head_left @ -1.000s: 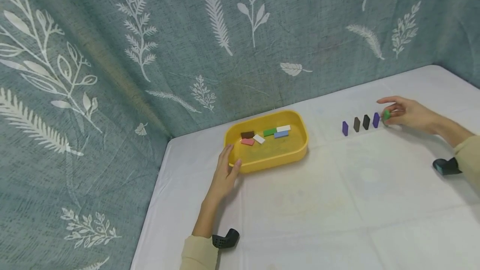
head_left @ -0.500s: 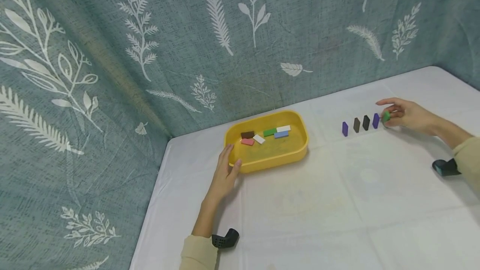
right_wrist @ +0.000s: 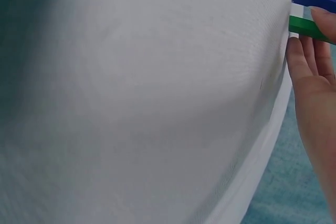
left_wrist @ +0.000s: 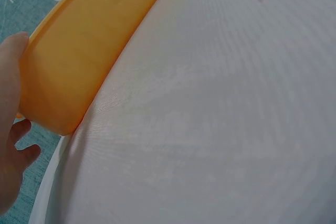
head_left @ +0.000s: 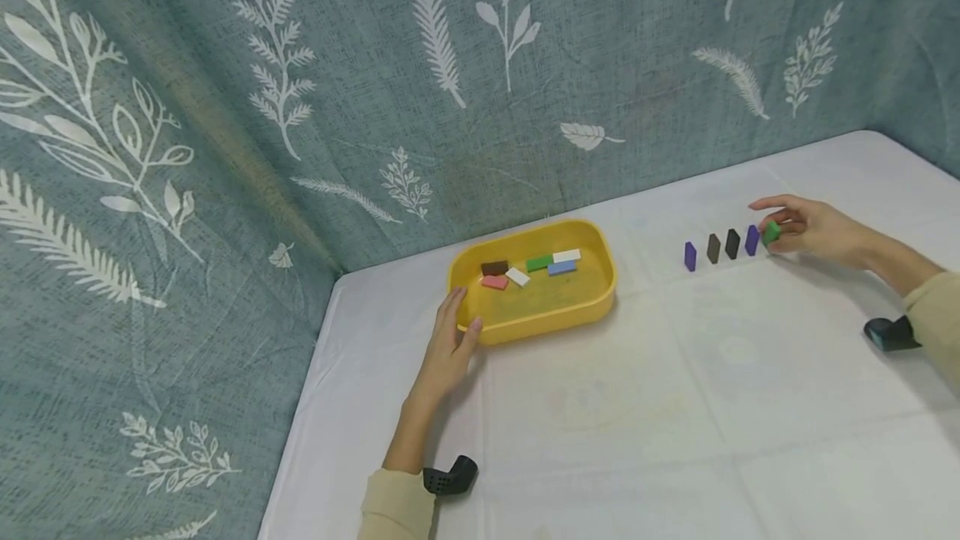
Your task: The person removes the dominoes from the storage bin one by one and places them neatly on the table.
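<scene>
In the head view my right hand (head_left: pixel 823 231) pinches a green domino (head_left: pixel 772 232) between thumb and fingers, upright at the right end of a row. The index finger stretches out above it. Beside it stand a purple domino (head_left: pixel 752 240), a black domino (head_left: pixel 732 244), a dark brown domino (head_left: pixel 713 248) and another purple domino (head_left: pixel 690 257), all on edge. My left hand (head_left: pixel 446 353) touches the left end of a yellow tray (head_left: pixel 543 326), its fingers relaxed along the side and its thumb at the near corner. The right wrist view shows the green domino (right_wrist: pixel 307 27) under my thumb.
Several dominoes lie flat in the tray, among them a brown one (head_left: pixel 495 269), a pink one (head_left: pixel 495 282) and a blue one (head_left: pixel 562 268). A white cloth (head_left: pixel 600 423) covers the table. Behind it hangs a teal leaf-patterned curtain (head_left: pixel 495 157).
The green domino and my right hand have shifted very slightly left, toward the neighbouring purple domino. My left hand and the tray stay as they were.
</scene>
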{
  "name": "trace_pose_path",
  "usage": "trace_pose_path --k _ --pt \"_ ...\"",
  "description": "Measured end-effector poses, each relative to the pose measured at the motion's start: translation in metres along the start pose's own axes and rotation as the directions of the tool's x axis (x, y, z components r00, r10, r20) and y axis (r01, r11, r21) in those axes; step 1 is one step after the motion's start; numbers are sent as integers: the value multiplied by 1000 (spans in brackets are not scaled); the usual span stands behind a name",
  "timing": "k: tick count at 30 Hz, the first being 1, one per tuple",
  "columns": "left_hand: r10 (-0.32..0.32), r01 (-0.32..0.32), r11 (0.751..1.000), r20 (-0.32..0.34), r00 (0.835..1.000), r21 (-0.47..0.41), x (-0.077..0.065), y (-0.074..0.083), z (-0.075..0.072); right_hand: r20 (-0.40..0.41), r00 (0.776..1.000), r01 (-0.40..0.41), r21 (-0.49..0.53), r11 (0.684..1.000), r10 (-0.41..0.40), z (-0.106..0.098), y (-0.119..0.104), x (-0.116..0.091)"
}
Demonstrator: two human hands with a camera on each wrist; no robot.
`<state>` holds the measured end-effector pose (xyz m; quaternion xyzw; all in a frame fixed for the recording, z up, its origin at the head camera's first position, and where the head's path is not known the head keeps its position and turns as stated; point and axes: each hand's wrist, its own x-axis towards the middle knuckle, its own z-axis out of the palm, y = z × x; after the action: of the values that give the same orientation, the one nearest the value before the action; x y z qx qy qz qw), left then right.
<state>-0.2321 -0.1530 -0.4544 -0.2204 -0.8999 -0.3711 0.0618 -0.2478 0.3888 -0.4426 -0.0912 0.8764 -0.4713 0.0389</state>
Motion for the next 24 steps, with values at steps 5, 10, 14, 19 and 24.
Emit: trace_pose_path --k 5,10,14,19,24 --pt "0 0 1000 4 1000 -3 1 -1 0 -16 1000 -12 8 1000 12 -3 -1 -4" --pt "-8 8 1000 10 1000 -13 1 -1 -2 -69 997 -45 -23 999 43 -11 -5 -13" --pt "-16 17 1000 18 1000 -14 -1 -2 -4 -156 985 -82 -34 996 75 -15 -5 -18" --pt "-7 8 1000 21 1000 -12 -1 -4 -5 -321 941 -91 57 994 104 -16 -2 -25" --pt "24 -24 1000 31 999 -12 2 -4 -3 -452 860 -178 170 969 237 -10 -20 -36"
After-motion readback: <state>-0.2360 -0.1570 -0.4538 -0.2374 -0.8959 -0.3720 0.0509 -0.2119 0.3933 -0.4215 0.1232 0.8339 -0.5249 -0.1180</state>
